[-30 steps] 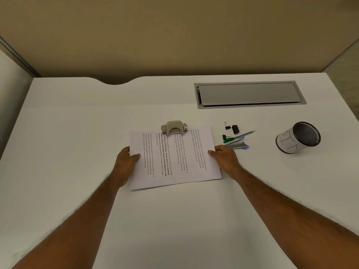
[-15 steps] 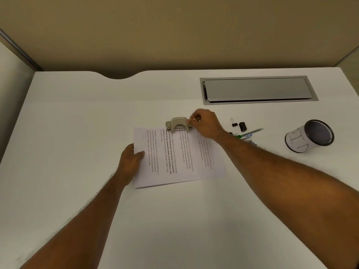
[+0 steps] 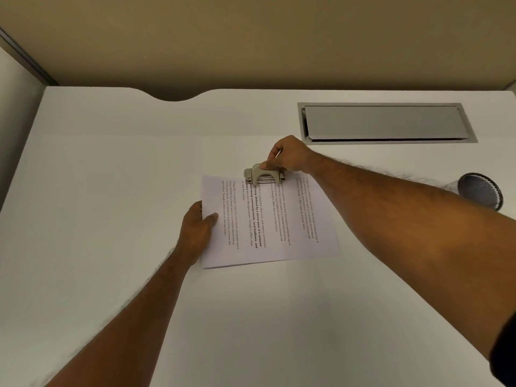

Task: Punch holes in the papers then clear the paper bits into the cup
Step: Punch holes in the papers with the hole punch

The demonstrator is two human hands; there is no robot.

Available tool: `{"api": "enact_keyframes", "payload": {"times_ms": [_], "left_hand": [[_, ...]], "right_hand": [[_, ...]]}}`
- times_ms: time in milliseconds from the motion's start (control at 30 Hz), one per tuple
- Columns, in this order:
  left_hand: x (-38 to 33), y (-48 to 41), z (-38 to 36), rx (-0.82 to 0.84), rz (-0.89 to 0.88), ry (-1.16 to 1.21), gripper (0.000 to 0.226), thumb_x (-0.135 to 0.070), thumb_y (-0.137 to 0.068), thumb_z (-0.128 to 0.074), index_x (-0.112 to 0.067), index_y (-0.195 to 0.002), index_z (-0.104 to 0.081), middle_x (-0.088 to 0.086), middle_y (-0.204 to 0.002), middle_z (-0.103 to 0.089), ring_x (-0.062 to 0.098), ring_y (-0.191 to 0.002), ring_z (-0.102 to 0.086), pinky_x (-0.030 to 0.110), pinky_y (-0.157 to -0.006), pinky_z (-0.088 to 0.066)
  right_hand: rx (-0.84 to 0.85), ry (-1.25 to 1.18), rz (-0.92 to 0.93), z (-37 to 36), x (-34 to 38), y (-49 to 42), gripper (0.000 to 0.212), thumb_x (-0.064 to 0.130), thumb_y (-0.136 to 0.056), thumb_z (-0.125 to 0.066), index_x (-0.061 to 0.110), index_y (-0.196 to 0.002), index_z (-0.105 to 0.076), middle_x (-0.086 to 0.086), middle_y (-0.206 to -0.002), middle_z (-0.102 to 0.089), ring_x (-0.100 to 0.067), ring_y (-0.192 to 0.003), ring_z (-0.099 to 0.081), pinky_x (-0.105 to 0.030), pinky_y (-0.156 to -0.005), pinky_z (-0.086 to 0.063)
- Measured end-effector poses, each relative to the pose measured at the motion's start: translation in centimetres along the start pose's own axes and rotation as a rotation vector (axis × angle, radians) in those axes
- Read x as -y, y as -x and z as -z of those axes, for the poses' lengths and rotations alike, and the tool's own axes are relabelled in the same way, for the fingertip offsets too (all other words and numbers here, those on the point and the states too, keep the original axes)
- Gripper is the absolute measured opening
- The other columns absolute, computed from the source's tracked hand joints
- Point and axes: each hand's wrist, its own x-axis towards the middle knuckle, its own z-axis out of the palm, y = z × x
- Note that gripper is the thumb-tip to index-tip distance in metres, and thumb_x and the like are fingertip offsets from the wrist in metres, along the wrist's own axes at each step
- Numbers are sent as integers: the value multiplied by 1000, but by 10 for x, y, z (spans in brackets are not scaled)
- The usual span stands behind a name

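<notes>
A small stack of printed papers [image 3: 268,222] lies in the middle of the white desk [image 3: 111,191], its far edge pushed into a beige metal hole punch [image 3: 261,174]. My left hand [image 3: 196,230] grips the stack's left edge, thumb on top. My right hand [image 3: 287,156] reaches over from the right and holds the top of the punch's lever with its fingertips. The cup [image 3: 479,191], a dark mesh-rimmed one lying on its side, shows at the far right, mostly hidden behind my right forearm.
A grey recessed cable flap [image 3: 385,122] sits in the desk at the back right. The desk's back edge has a curved notch [image 3: 174,97] against a tan partition wall. My right forearm hides the pens and clips.
My right hand left the paper's right edge, moved up and settled on the hole punch. My left hand stayed on the stack's left edge. The view tilted slightly.
</notes>
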Motion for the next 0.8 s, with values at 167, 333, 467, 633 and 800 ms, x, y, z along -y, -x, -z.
{"api": "enact_keyframes", "payload": {"times_ms": [167, 333, 467, 633, 800], "left_hand": [[7, -1, 0, -28, -14, -2, 25, -10, -97, -52, -13, -122, -57, 5, -117, -68, 21, -96, -68, 33, -76, -56], [10, -3, -1, -32, -18, -1, 23, -10, -97, -52, -16, -119, -57, 3, -116, -68, 21, -97, -68, 38, -80, -56], [10, -3, -1, -42, -20, 4, 23, -10, -96, -53, -20, -116, -58, -2, -111, -68, 15, -94, -68, 30, -74, -54], [12, -3, -1, -41, -25, 7, 25, -11, -97, -53, -19, -120, -57, -2, -114, -67, 16, -97, -67, 30, -75, -54], [14, -4, -2, -59, -37, -13, 26, -11, -97, -52, -18, -121, -57, -2, -114, -66, 14, -97, -66, 27, -74, -53]], "right_hand": [[22, 55, -90, 0, -1, -8, 42, 37, -67, -85, 2, -87, -71, -7, -80, -68, -11, -62, -55, -22, -57, -44], [152, 262, -124, 10, 7, -12, 66, 53, -72, -75, -4, -105, -68, -11, -90, -63, -20, -80, -56, -30, -71, -43], [162, 293, -129, 11, 4, -13, 69, 56, -71, -74, -4, -103, -69, -13, -92, -67, -21, -81, -58, -30, -66, -44], [80, 427, -12, 3, -4, -18, 74, 63, -71, -70, -8, -93, -70, -17, -90, -72, -27, -84, -66, -36, -75, -50], [90, 373, -31, 5, -9, -20, 79, 65, -66, -72, -10, -90, -70, -20, -86, -72, -22, -72, -59, -37, -76, -53]]}}
